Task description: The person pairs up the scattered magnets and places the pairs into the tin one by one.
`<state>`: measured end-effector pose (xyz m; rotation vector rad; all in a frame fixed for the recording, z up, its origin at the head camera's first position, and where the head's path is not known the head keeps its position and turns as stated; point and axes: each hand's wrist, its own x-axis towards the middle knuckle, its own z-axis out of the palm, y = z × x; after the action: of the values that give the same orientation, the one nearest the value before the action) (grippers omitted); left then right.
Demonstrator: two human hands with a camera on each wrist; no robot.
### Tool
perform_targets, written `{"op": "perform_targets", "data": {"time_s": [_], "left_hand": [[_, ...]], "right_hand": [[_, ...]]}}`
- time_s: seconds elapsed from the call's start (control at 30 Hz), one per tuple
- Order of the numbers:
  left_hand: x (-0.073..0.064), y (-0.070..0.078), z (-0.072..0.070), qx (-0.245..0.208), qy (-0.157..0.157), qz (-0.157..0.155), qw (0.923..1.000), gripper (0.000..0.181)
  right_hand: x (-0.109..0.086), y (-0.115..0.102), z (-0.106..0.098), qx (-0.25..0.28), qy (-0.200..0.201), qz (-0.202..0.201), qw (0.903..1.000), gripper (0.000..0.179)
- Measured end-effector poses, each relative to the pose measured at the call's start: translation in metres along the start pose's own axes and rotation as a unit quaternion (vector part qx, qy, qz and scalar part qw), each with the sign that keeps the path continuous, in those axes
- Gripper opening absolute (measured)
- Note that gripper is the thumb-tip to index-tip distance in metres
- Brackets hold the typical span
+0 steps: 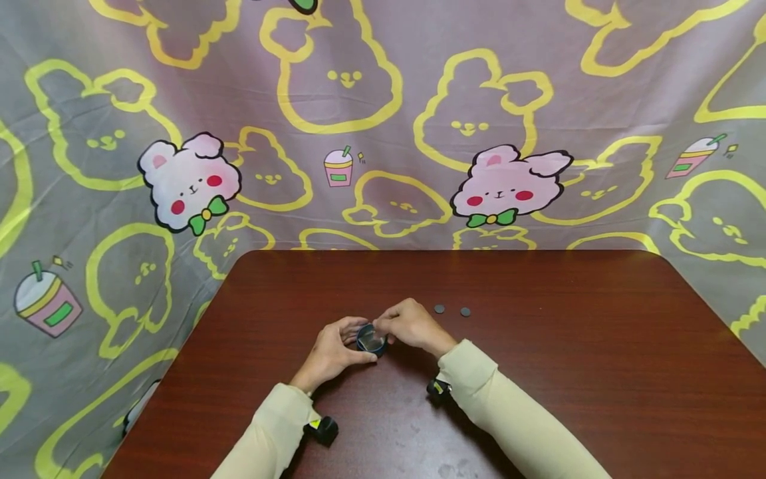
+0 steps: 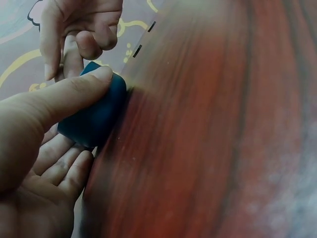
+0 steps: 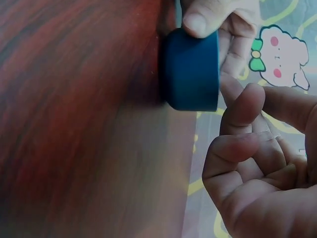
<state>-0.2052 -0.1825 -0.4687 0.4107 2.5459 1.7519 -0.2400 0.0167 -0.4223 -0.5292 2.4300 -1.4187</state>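
Blue cup (image 3: pixel 193 72) held in left grip (image 1: pixel 332 347); what it contains or right grip (image 1: pixel 411 324) holds is unclear.

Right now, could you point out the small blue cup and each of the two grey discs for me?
Small blue cup (image 3: pixel 193 74), right wrist view: its outer side wall.
Grey disc farther left (image 1: pixel 439 309), head view: middle of its top.
Grey disc farther right (image 1: pixel 465 312), head view: middle of its top.

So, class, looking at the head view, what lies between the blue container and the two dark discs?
In the head view, the right hand lies between the blue container and the two dark discs.
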Motion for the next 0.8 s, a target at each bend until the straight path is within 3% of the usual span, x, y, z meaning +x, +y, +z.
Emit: {"op": "perform_targets", "data": {"time_s": [0.3, 0.53, 0.8], "left_hand": [[0.004, 0.014, -0.002, 0.06, -0.01, -0.008, 0.9981, 0.069], [0.019, 0.034, -0.003, 0.082, -0.009, -0.005, 0.9966, 0.059], [0.037, 0.046, 0.007, 0.084, -0.019, 0.005, 0.9963, 0.052]], "right_hand": [[-0.007, 0.004, -0.015, 0.008, 0.006, 0.019, 0.9998, 0.02], [-0.014, 0.006, -0.031, -0.006, 0.018, 0.041, 0.999, 0.024], [-0.021, 0.016, -0.051, -0.003, 0.035, 0.048, 0.9982, 0.024]]}}
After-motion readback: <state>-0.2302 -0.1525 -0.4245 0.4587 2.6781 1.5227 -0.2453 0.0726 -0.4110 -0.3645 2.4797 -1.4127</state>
